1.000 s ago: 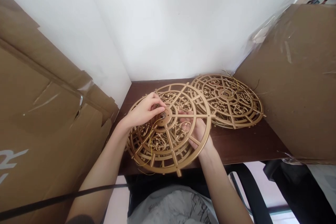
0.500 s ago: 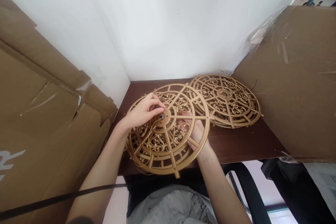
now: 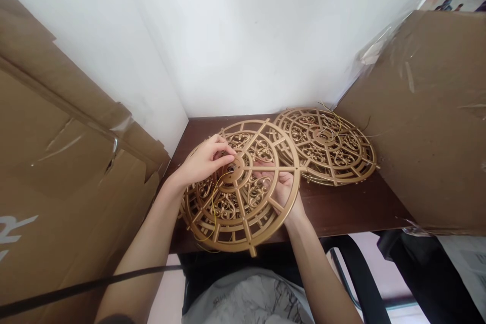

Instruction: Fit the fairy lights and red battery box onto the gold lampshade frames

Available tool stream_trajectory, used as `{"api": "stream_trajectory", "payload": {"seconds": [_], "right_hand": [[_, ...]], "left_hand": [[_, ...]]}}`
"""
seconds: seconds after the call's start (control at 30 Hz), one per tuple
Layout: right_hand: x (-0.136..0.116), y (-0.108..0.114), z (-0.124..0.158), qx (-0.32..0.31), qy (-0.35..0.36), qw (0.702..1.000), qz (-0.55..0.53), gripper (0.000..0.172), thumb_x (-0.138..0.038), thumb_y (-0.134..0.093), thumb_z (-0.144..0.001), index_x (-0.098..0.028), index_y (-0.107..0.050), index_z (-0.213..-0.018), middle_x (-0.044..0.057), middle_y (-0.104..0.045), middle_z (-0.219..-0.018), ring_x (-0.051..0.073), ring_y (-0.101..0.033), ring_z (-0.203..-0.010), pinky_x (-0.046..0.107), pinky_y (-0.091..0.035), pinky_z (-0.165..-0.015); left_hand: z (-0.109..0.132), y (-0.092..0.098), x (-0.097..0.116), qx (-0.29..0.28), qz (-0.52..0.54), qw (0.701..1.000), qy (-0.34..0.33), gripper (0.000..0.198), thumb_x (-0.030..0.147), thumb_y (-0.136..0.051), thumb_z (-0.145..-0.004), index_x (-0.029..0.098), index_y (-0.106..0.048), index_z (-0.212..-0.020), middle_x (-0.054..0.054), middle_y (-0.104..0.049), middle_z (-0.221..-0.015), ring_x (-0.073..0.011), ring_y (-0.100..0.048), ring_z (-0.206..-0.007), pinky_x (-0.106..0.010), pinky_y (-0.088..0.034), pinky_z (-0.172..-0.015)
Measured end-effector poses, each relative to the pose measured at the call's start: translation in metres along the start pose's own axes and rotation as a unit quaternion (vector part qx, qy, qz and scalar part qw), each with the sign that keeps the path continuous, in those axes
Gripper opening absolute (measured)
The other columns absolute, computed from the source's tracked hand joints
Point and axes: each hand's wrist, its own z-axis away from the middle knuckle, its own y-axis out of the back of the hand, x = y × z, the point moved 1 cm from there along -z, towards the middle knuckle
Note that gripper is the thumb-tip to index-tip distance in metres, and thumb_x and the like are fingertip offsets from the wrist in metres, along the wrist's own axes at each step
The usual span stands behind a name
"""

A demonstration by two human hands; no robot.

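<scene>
A gold round openwork frame with scrollwork, spokes and a central hub lies tilted on top of similar frames. My left hand reaches in from the left, its thumb and fingertips pinched at the hub; whatever is between them is too small to make out. A thin yellow wire runs from the hub down over the front of the frame. Beneath the raised right side, my right hand grips the frame from below, partly seen through the openings, with some fingers hidden.
Another pile of gold round frames, with loose wires on top, sits at the back right of the dark brown table. Cardboard stands on the left and a cardboard box on the right. Behind is a white wall.
The top frame has shifted slightly left and its tilt has changed a little, with my right hand moving along under it. My left hand stays pinched at the hub.
</scene>
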Motion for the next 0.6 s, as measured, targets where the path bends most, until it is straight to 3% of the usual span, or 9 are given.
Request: {"api": "stream_trajectory", "payload": {"seconds": [0.27,0.47,0.6], "right_hand": [[0.005,0.008,0.002,0.057,0.069,0.974,0.209,0.021,-0.032,-0.067,-0.077,-0.019,-0.074,-0.093,0.006,-0.074,-0.085,0.026,-0.068,-0.094,0.041,-0.055,-0.084],[-0.008,-0.007,0.002,0.051,0.048,0.974,0.217,0.027,-0.032,-0.073,-0.067,-0.016,-0.072,-0.088,0.005,-0.071,-0.071,0.021,-0.067,-0.059,0.033,-0.057,-0.056],[-0.008,-0.012,0.003,0.008,0.092,0.959,0.268,0.018,-0.029,-0.071,-0.07,-0.018,-0.071,-0.084,0.007,-0.072,-0.079,0.023,-0.068,-0.073,0.034,-0.057,-0.064]], "left_hand": [[0.0,-0.001,0.004,-0.01,0.02,1.0,0.004,0.026,0.042,-0.051,-0.086,0.022,-0.066,-0.091,-0.002,-0.045,-0.094,-0.012,-0.041,-0.069,-0.028,-0.038,-0.062],[0.0,-0.001,0.005,-0.008,0.029,1.0,0.005,0.025,0.041,-0.052,-0.085,0.021,-0.066,-0.091,-0.002,-0.044,-0.093,-0.0123,-0.041,-0.07,-0.029,-0.037,-0.063],[-0.002,-0.003,0.003,-0.01,0.033,0.999,-0.004,0.024,0.04,-0.054,-0.085,0.021,-0.067,-0.09,-0.002,-0.043,-0.092,-0.0119,-0.04,-0.069,-0.029,-0.037,-0.062]]}}
